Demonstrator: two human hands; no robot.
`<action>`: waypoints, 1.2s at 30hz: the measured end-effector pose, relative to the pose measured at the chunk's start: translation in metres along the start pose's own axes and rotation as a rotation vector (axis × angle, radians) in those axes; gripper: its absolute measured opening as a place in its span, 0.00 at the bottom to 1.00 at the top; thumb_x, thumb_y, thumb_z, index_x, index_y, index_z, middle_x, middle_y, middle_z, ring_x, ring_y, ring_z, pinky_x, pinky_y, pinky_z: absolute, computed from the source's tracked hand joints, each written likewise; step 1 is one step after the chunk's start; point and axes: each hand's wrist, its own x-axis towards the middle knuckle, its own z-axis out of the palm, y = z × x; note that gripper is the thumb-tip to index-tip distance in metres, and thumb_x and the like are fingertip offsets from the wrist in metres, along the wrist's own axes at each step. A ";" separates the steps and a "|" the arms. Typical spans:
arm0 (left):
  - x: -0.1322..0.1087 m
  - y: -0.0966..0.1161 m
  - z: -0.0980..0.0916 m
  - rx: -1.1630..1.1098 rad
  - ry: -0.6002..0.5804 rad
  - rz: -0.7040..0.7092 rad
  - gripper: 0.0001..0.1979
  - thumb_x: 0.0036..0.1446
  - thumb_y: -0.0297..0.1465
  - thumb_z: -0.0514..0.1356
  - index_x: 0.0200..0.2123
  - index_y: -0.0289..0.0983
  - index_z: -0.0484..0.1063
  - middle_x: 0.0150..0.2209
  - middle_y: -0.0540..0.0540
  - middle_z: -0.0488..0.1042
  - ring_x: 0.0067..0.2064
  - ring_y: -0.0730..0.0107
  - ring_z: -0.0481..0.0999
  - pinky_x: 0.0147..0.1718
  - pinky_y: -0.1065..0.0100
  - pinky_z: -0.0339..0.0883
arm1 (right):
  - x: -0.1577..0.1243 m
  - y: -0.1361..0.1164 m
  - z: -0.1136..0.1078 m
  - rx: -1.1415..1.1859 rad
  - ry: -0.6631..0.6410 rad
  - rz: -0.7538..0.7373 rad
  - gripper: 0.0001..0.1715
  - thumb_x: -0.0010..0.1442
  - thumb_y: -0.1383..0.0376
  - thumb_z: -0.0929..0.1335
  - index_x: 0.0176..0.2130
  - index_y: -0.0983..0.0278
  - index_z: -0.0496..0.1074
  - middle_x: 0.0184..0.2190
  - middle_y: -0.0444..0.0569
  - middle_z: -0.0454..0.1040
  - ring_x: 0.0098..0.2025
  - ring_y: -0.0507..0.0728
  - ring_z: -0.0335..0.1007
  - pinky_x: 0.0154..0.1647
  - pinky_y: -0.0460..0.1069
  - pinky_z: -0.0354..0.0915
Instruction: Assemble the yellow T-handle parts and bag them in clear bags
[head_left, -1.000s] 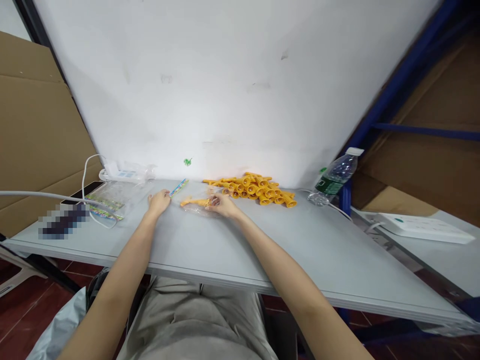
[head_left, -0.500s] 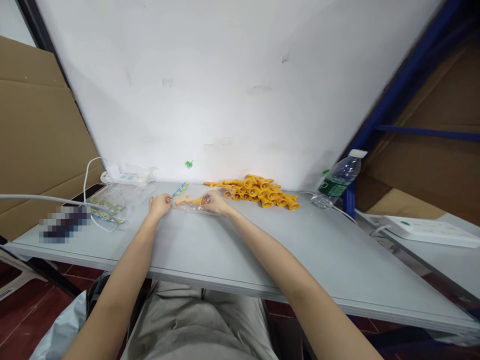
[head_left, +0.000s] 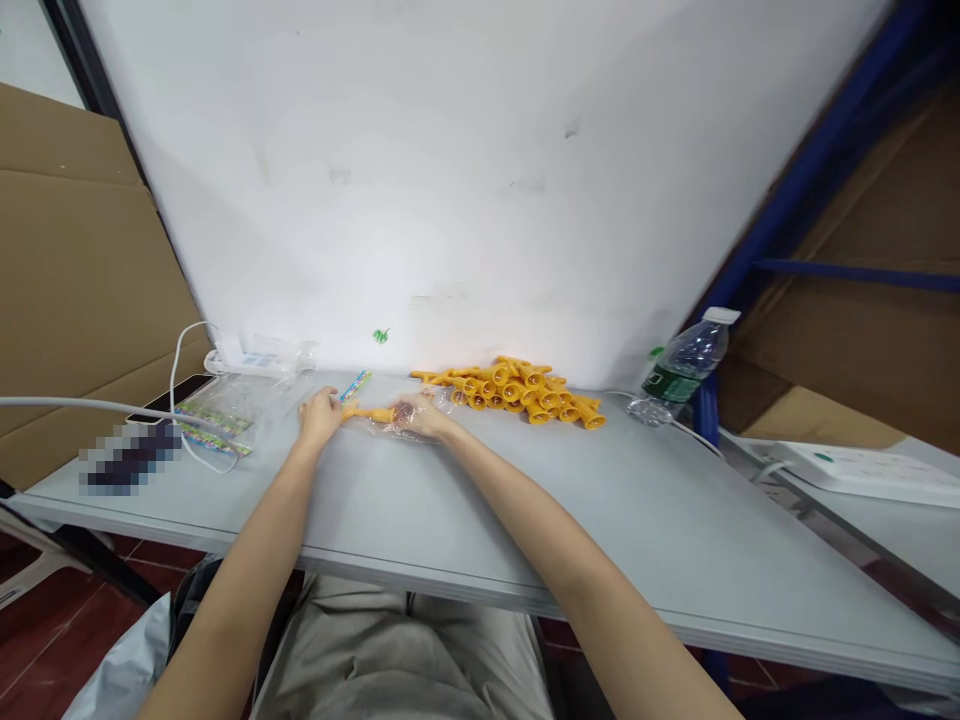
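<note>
A yellow horn-shaped plastic piece (head_left: 371, 414) lies at a clear plastic bag (head_left: 409, 434), low over the table between my hands. My right hand (head_left: 421, 416) is closed around the wide end of the piece, with the film about its fingers. My left hand (head_left: 321, 416) pinches at the bag's left end, close to the piece's narrow tip; its fingertips are partly hidden. A blue patterned strip (head_left: 355, 386) shows just beyond my left hand. Right of my right hand is a pile of similar yellow horn-shaped pieces (head_left: 517, 387).
On the left of the grey table (head_left: 420, 510) are flat clear bags with colourful strips (head_left: 214, 430), a phone (head_left: 191, 388), a white cable (head_left: 174, 365) and a power strip (head_left: 244, 360). At right, a plastic bottle (head_left: 679, 368) leans by a blue post. A white wall rises behind.
The yellow piece has shifted left, its narrow tip now by my left fingers. My right hand has moved slightly left with it. The view has tilted up a little.
</note>
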 end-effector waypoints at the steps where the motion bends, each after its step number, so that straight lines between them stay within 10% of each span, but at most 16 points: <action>1: 0.000 0.000 0.002 -0.011 -0.001 0.059 0.19 0.60 0.28 0.51 0.52 0.38 0.72 0.50 0.42 0.77 0.53 0.61 0.74 0.55 0.60 0.61 | 0.001 0.000 0.000 0.007 -0.024 -0.016 0.18 0.41 0.69 0.76 0.36 0.66 0.77 0.32 0.46 0.77 0.37 0.56 0.74 0.42 0.50 0.69; 11: -0.003 0.000 0.010 0.059 -0.122 0.126 0.18 0.58 0.25 0.50 0.45 0.43 0.76 0.58 0.47 0.72 0.61 0.62 0.67 0.63 0.54 0.51 | 0.002 -0.021 -0.054 -0.024 -0.084 0.121 0.12 0.47 0.78 0.67 0.24 0.64 0.77 0.25 0.48 0.78 0.30 0.55 0.75 0.35 0.48 0.70; 15: -0.002 -0.002 0.008 0.148 -0.073 0.041 0.17 0.59 0.26 0.49 0.43 0.39 0.76 0.52 0.41 0.75 0.56 0.56 0.71 0.59 0.53 0.56 | 0.007 -0.021 -0.076 -0.149 0.277 0.220 0.16 0.52 0.78 0.61 0.31 0.67 0.76 0.31 0.52 0.79 0.32 0.55 0.75 0.35 0.48 0.69; 20: 0.000 -0.007 0.009 0.179 0.002 0.003 0.17 0.59 0.25 0.48 0.44 0.36 0.75 0.50 0.37 0.75 0.55 0.54 0.71 0.55 0.58 0.62 | 0.018 -0.001 -0.066 -0.382 0.303 0.167 0.19 0.55 0.76 0.62 0.43 0.69 0.76 0.48 0.58 0.76 0.49 0.59 0.73 0.49 0.50 0.66; 24: 0.000 -0.007 0.012 0.129 0.006 -0.003 0.18 0.57 0.24 0.49 0.47 0.35 0.74 0.52 0.37 0.73 0.56 0.56 0.70 0.55 0.62 0.62 | 0.030 0.014 -0.051 -0.414 0.154 0.253 0.14 0.59 0.70 0.63 0.38 0.67 0.78 0.38 0.56 0.80 0.44 0.60 0.76 0.48 0.50 0.67; 36: 0.006 -0.012 0.017 -0.016 -0.059 -0.053 0.20 0.59 0.23 0.49 0.52 0.35 0.70 0.57 0.38 0.71 0.60 0.60 0.68 0.58 0.62 0.60 | 0.043 0.026 -0.050 -0.474 0.240 0.425 0.09 0.53 0.65 0.70 0.36 0.65 0.79 0.38 0.60 0.79 0.47 0.68 0.74 0.49 0.58 0.66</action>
